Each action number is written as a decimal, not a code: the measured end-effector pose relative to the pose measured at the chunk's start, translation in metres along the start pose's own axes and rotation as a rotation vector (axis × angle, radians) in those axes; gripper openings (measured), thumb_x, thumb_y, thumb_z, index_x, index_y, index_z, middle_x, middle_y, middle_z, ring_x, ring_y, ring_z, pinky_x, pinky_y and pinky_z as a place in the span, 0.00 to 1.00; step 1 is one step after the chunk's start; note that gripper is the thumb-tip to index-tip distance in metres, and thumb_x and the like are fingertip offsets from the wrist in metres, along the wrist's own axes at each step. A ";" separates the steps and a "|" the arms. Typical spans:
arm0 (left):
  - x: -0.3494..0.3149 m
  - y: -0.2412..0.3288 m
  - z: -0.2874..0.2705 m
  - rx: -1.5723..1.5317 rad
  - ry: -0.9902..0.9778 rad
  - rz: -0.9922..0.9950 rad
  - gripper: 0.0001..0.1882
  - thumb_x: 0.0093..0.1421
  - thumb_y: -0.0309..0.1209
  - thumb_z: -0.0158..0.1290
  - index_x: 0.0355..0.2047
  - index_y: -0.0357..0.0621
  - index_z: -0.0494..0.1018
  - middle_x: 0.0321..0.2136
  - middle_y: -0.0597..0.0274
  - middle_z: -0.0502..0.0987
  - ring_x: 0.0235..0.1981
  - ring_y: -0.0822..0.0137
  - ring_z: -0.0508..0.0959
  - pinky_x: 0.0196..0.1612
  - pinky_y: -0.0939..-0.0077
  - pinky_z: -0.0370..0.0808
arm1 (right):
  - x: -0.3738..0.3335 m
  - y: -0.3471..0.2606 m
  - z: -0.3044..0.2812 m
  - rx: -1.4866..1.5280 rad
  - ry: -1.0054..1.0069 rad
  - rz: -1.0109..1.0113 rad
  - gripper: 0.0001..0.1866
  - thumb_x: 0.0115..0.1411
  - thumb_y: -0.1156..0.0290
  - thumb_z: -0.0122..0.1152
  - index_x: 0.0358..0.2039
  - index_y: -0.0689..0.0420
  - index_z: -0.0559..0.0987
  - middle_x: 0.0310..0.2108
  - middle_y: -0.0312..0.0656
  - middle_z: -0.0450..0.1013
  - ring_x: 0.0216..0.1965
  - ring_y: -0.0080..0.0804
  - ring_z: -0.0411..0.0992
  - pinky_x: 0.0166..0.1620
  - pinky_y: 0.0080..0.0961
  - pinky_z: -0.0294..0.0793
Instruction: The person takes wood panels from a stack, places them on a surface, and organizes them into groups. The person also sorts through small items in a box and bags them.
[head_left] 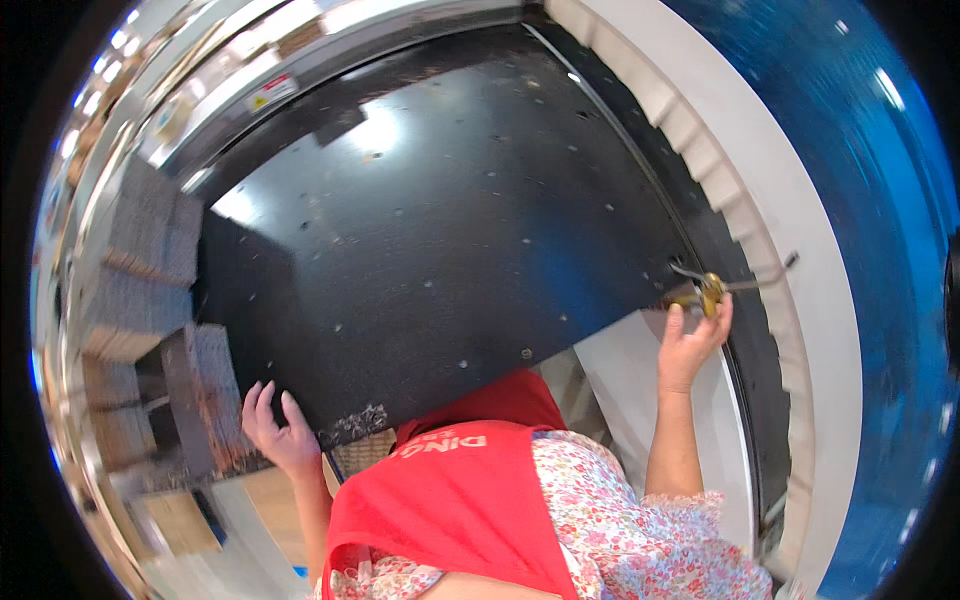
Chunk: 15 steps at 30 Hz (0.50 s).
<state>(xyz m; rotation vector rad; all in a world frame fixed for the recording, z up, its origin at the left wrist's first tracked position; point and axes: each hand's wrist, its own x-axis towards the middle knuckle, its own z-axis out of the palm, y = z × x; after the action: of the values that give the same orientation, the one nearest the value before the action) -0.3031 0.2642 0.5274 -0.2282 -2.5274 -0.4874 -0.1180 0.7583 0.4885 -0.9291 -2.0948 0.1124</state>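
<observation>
My right hand (690, 348) reaches to the right edge of the black table. Its thumb and fingers close on the lower part of a brass-coloured fitting (712, 290). Thin metal rods (758, 285) stick out from the fitting to both sides, and one ends in a dark tip. My left hand (278, 428) is at the table's near left corner with its fingers apart, holding nothing. Close beside it stands a stack of grey-brown cardboard pieces (212, 375).
The black tabletop (430, 230) carries small scattered light dots. More cardboard stacks (150, 225) line its left side. A pale ruffled strip (700, 160) and a white rim (790, 180) curve along the right, with a blue surface (880, 200) beyond. A warning label (272, 92) marks the far frame.
</observation>
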 end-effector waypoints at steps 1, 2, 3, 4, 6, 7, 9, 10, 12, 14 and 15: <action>0.000 0.000 0.000 0.012 0.006 -0.028 0.13 0.58 0.28 0.57 0.44 0.39 0.77 0.50 0.51 0.74 0.52 0.52 0.71 0.56 0.61 0.65 | 0.010 0.003 0.007 -0.034 -0.008 -0.028 0.28 0.60 0.63 0.61 0.55 0.67 0.68 0.64 0.56 0.58 0.64 0.53 0.56 0.64 0.51 0.53; 0.004 0.006 -0.002 -0.004 0.013 -0.028 0.13 0.58 0.28 0.58 0.43 0.40 0.77 0.49 0.51 0.75 0.51 0.52 0.71 0.56 0.61 0.65 | 0.019 0.003 0.014 -0.069 -0.014 -0.058 0.25 0.62 0.64 0.58 0.54 0.67 0.69 0.62 0.56 0.61 0.63 0.54 0.58 0.64 0.50 0.53; 0.003 0.006 -0.001 -0.013 0.025 -0.051 0.12 0.57 0.28 0.58 0.43 0.40 0.77 0.48 0.52 0.75 0.51 0.52 0.71 0.56 0.62 0.65 | 0.025 0.003 0.021 0.161 0.000 -0.020 0.23 0.63 0.66 0.56 0.54 0.67 0.70 0.61 0.56 0.63 0.62 0.53 0.59 0.64 0.48 0.54; 0.001 0.004 0.000 -0.022 0.038 -0.074 0.12 0.57 0.28 0.58 0.42 0.41 0.77 0.48 0.52 0.75 0.51 0.52 0.71 0.56 0.62 0.66 | 0.029 -0.001 0.028 0.390 0.002 0.021 0.21 0.64 0.69 0.53 0.53 0.68 0.71 0.60 0.56 0.65 0.61 0.53 0.61 0.64 0.47 0.55; 0.002 0.007 -0.002 0.000 0.064 -0.074 0.12 0.57 0.28 0.58 0.41 0.41 0.77 0.47 0.54 0.75 0.51 0.53 0.71 0.56 0.62 0.66 | 0.038 -0.032 0.023 0.569 -0.058 -0.127 0.14 0.64 0.72 0.50 0.47 0.66 0.72 0.50 0.52 0.72 0.52 0.50 0.69 0.55 0.42 0.66; 0.002 0.008 -0.005 0.022 0.072 -0.088 0.12 0.56 0.28 0.59 0.41 0.41 0.77 0.47 0.54 0.75 0.50 0.53 0.71 0.55 0.62 0.67 | 0.038 -0.048 0.012 0.679 -0.151 -0.170 0.13 0.64 0.71 0.51 0.45 0.66 0.73 0.46 0.51 0.73 0.49 0.49 0.71 0.52 0.41 0.68; -0.002 0.006 -0.003 0.019 0.105 -0.105 0.12 0.56 0.30 0.59 0.40 0.41 0.77 0.46 0.55 0.75 0.50 0.53 0.72 0.55 0.61 0.67 | 0.033 -0.083 -0.003 0.872 -0.351 -0.348 0.10 0.63 0.71 0.53 0.41 0.64 0.73 0.39 0.49 0.74 0.41 0.47 0.73 0.45 0.40 0.72; -0.003 0.004 -0.002 0.017 0.117 -0.099 0.12 0.56 0.30 0.59 0.40 0.41 0.77 0.46 0.54 0.75 0.50 0.53 0.72 0.55 0.61 0.67 | 0.025 -0.104 -0.014 0.950 -0.459 -0.482 0.09 0.62 0.70 0.54 0.39 0.64 0.73 0.35 0.49 0.74 0.36 0.46 0.74 0.40 0.40 0.74; -0.001 0.007 -0.006 0.071 0.093 -0.119 0.11 0.59 0.33 0.57 0.40 0.42 0.77 0.46 0.55 0.75 0.51 0.54 0.71 0.56 0.62 0.66 | 0.007 -0.156 -0.043 0.854 -0.815 -0.588 0.12 0.60 0.68 0.59 0.40 0.62 0.73 0.33 0.49 0.73 0.32 0.44 0.74 0.36 0.38 0.75; -0.001 0.008 -0.003 0.110 0.072 -0.144 0.12 0.60 0.36 0.56 0.41 0.44 0.77 0.47 0.56 0.74 0.53 0.54 0.70 0.57 0.61 0.65 | -0.022 -0.175 -0.060 0.758 -0.936 -0.766 0.10 0.62 0.67 0.57 0.38 0.60 0.73 0.31 0.50 0.74 0.31 0.47 0.76 0.33 0.39 0.76; -0.002 0.006 -0.002 0.090 0.025 -0.206 0.15 0.60 0.40 0.55 0.43 0.46 0.77 0.49 0.59 0.72 0.55 0.54 0.67 0.59 0.58 0.61 | -0.025 -0.181 -0.066 0.537 -1.109 -0.772 0.12 0.62 0.63 0.57 0.38 0.60 0.72 0.30 0.50 0.75 0.29 0.49 0.76 0.32 0.42 0.76</action>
<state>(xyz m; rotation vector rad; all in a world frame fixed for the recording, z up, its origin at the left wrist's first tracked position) -0.2986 0.2690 0.5299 0.0723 -2.5534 -0.4510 -0.1654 0.5955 0.5840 0.4473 -2.9992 0.8839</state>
